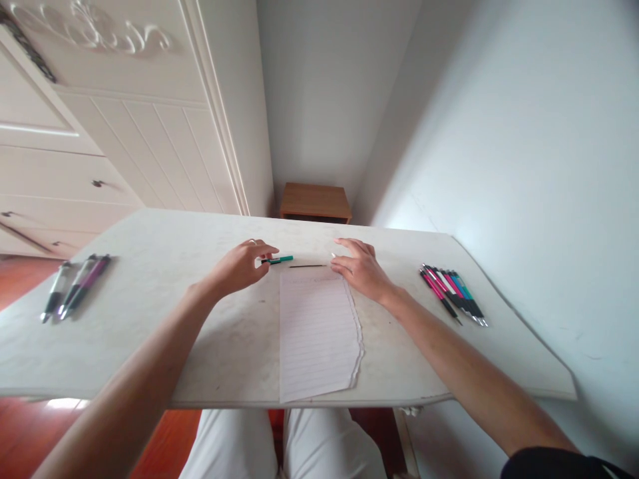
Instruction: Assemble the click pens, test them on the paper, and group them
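My left hand (242, 267) is over the far middle of the white table, thumb and fingers apart. Just past its fingertips lies a teal pen barrel (285, 258), with dark pen pieces beside it partly hidden by the fingers. A thin dark pen refill (308, 266) lies crosswise between my two hands. My right hand (363, 269) is at the refill's right end, fingers spread. A tiny white piece (333, 255) shows by its fingertips, too small to name. Torn lined paper sheets (319, 339) lie in front of the hands.
Several pink, white and blue pens (452, 293) lie side by side at the table's right. Three thicker pens (74, 287) lie at the left. Behind the table (224, 359) stand a small wooden stand (315, 199) and a white cabinet (150, 146); a wall rises at right.
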The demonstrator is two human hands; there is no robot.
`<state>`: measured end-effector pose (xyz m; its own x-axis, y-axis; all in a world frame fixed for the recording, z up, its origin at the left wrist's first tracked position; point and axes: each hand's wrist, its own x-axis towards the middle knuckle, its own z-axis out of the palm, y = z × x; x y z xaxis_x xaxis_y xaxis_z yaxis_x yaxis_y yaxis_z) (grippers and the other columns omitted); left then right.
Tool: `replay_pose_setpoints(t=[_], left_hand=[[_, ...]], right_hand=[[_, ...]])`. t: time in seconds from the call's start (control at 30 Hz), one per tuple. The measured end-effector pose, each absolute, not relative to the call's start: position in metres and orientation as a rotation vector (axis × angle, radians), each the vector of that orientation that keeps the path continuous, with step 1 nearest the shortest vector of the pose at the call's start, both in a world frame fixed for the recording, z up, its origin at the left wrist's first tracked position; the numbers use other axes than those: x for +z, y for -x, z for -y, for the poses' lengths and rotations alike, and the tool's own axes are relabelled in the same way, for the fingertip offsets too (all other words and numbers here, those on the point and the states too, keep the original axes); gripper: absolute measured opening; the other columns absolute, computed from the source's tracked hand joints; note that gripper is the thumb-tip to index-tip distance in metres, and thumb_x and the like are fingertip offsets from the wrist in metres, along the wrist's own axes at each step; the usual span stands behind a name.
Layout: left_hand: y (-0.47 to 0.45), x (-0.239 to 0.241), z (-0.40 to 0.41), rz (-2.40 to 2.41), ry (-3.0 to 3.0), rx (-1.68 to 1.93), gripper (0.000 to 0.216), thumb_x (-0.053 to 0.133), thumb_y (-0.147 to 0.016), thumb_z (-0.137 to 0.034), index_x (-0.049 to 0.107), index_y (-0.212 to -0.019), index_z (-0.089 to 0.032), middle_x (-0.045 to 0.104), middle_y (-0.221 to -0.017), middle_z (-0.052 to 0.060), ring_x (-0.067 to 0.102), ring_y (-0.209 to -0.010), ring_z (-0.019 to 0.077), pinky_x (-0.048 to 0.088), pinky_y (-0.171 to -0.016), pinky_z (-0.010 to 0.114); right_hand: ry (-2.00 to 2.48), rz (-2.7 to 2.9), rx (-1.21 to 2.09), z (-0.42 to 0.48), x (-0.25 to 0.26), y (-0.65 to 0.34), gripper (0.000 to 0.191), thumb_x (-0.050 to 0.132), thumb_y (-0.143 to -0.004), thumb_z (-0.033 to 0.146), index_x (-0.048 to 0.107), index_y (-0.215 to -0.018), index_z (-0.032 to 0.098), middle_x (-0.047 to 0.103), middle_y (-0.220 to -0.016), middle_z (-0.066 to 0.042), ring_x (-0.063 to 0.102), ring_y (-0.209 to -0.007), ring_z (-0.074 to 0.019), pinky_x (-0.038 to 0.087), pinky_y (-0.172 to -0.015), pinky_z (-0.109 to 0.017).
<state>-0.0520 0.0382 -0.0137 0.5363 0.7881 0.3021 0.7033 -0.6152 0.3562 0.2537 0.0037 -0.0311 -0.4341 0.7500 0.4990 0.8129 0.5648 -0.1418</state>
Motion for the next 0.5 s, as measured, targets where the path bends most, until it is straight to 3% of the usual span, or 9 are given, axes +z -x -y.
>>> replay_pose_setpoints(t=[0.27, 0.5], left_hand=[[0.047, -0.018, -0.037, -1.174, -2.62, 0.725, 0.035, 0.053, -0.083, -0.026, 0.07, -0.113, -0.018, 0.069, -0.108, 0.009, 0.061, -0.104, 0.0255, 0.049, -0.094, 0.04], [0.035, -0.02, -0.031, -1.056, -2.619, 0.724, 0.029, 0.056, -0.087, -0.034, 0.074, -0.104, -0.02, 0.068, -0.109, 0.01, 0.061, -0.104, 0.0246, 0.049, -0.095, 0.038]], right_hand=[[1.259, 2.276, -0.175, -0.003, -0.032, -0.249, 0.01, 0.067, -0.087, 0.02, 0.076, -0.082, 0.02, 0.063, -0.13, -0.012, 0.054, -0.121, -0.0297, 0.041, -0.099, -0.049], [1.228, 2.187, -0.185, -0.003, -0.029, -0.248, 0.014, 0.059, -0.093, 0.023, 0.072, -0.088, 0.021, 0.064, -0.127, -0.01, 0.056, -0.119, -0.026, 0.04, -0.1, -0.044]])
